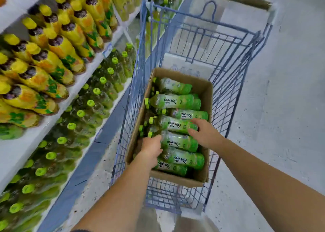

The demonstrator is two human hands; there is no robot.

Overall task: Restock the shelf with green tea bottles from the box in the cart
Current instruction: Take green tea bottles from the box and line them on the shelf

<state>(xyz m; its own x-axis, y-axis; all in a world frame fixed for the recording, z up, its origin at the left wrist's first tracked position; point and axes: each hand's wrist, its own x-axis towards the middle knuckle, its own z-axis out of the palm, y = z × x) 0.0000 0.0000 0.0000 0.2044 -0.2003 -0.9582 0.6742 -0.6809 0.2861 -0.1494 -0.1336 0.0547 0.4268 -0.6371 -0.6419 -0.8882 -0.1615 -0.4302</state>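
A: R hand point(202, 133) is down in the box. Thumb on one side, fingers on the other, clamped on the base end of a green tea bottle point(175, 125).
B: And the L hand point(151, 146)?
A: Fingers are curled over the shoulder of the next bottle point(181, 142), just beside its cap. Tips are hidden, so can't tell if that grip is closed.
B: What do the bottles look like?
A: Clear plastic, pale greenish drink, bright green wrap w/ black brush-style characters, lime-green screw caps. All lie on their sides, caps twd the shelf side, stacked in layers.
B: Where's the box?
A: It's a brown cardboard box point(209, 98), top open, sitting in the basket of a blue wire cart point(228, 83). The cart stands on a pale speckled floor point(281, 126), just beside the shelving.
B: And the shelf?
A: The shelf point(84, 76) is on the left. Its lower tier holds upright rows of shelf bottles point(91, 103) w/ the same lime caps. The tier above has yellow-wrapped bottles point(58, 55). It's a bit blurred there.
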